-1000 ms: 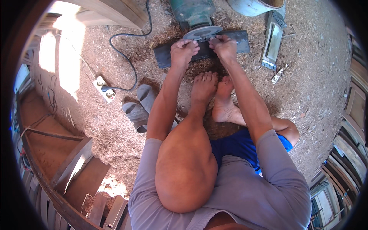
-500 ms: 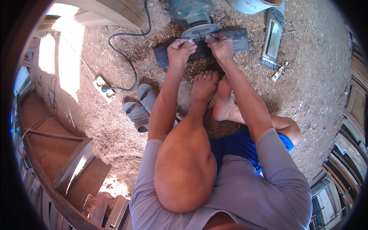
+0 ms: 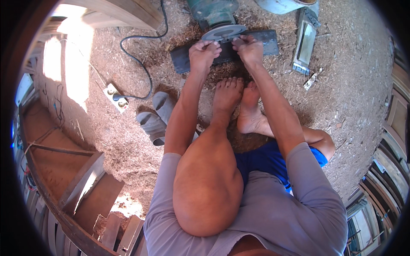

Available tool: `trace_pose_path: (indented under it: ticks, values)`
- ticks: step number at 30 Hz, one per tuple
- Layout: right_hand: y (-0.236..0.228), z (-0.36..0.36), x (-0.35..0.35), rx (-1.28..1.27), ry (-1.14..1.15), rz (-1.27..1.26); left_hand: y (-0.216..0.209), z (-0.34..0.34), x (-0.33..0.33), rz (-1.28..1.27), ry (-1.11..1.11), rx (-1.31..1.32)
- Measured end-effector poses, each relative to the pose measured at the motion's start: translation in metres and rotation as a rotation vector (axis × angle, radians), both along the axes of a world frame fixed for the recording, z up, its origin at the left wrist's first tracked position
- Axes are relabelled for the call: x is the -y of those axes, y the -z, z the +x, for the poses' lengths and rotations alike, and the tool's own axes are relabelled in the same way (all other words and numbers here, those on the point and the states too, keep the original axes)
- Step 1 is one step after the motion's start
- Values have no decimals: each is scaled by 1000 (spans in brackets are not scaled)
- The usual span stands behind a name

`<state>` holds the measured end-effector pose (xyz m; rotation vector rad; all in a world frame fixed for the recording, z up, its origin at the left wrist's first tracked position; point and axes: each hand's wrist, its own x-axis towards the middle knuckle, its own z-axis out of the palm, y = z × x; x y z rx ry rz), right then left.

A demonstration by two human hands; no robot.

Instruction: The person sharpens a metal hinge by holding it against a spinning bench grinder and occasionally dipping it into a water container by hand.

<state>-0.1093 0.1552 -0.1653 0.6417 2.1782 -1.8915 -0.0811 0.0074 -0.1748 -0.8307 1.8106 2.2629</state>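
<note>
At the top of the head view, a green motor (image 3: 212, 13) carries a grey grinding disc (image 3: 223, 32) on its near end. Just in front of the disc, both my hands are closed in pinches, a small gap between them. My left hand (image 3: 204, 54) is near the disc's left edge and my right hand (image 3: 249, 50) by its right edge. Whatever the fingertips pinch is too small and too covered to make out. Under the hands and disc lies a long dark board (image 3: 268, 42), flat on the ground.
A black cable (image 3: 144, 64) curves to a white power strip (image 3: 115, 98) at left. Grey slippers (image 3: 152, 123) lie beside my left forearm. At upper right are a narrow metal-framed block (image 3: 304, 42) and a pale bucket (image 3: 284, 5). Wood shavings cover the ground.
Both hands have shifted slightly to the right along the front of the disc, still pinching. The surroundings look the same.
</note>
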Motion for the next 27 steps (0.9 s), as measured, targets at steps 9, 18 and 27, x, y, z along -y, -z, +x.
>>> trace_pose_path:
  ticks: [9,18,27]
  values:
    - [23,0,3,-35,-54,256,-2,3,5,47,-22,-22]
    - [13,4,14,-71,-73,315,-2,7,14,92,-38,-11]
    - [18,1,6,-57,-64,250,-3,3,10,53,10,-29]
